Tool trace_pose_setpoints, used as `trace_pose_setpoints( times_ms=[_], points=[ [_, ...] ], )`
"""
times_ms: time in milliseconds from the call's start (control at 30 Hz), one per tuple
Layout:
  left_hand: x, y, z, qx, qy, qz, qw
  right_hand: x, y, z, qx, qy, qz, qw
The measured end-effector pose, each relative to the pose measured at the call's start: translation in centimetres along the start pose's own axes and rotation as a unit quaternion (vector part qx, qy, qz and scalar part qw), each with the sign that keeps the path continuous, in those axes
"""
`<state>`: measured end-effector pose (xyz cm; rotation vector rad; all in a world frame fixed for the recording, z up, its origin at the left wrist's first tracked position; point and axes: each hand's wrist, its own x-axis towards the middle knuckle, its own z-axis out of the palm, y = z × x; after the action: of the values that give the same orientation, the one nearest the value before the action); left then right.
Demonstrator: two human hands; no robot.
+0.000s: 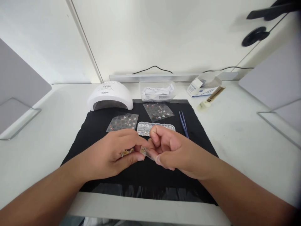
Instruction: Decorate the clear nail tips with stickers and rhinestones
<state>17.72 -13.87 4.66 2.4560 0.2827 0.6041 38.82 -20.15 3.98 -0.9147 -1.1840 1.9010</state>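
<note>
Over the black mat, both hands meet with closed fingers. A small clear plastic piece [150, 154] with tiny metallic bits at its left end spans the gap between them. My left hand [113, 153] pinches its left end between thumb and fingers. Something small and yellowish-gold [127, 152] shows between that thumb and palm; its kind is unclear. My right hand [171, 147] grips the right end with its thumb, other fingers curled in. Just behind the hands lies a clear compartment case [141, 129] of shiny rhinestones, partly hidden by my right hand.
Two clear sticker sheets [124, 121] [158, 111] and blue tweezers [183, 124] lie on the black mat [94, 125]. Behind stand a white nail lamp [110, 94], a clear tub [158, 98] of papers, an opened white box [199, 89] and a gold-capped bottle [210, 99].
</note>
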Motion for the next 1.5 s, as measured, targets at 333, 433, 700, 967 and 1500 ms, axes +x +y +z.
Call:
trace_pose_setpoints(
  times_ms=[333, 433, 700, 967, 1500],
  points=[
    [0.3, 0.4, 0.1, -0.039, -0.02, -0.053, 0.998, -0.1, 0.2, -0.1, -0.034, 0.016, -0.001, 0.999],
    [0.4, 0.6, 0.1, -0.097, -0.017, -0.126, 0.987, -0.1, 0.3, 0.1, -0.036, 0.022, -0.015, 0.999],
    [0.5, 0.5, 0.3, -0.258, -0.005, -0.252, 0.933, -0.1, 0.6, 1.0, -0.084, 0.091, -0.074, 0.99],
    [0.1, -2.3, -3.1, -0.261, -0.113, -0.314, 0.906, -0.4, 1.1, 0.7, -0.266, 0.17, -0.166, 0.934],
    [0.3, -4.2, -2.7, -0.173, -0.228, -0.373, 0.883, 0.4, 2.3, 0.5, -0.61, 0.047, -0.265, 0.746]
  ],
)
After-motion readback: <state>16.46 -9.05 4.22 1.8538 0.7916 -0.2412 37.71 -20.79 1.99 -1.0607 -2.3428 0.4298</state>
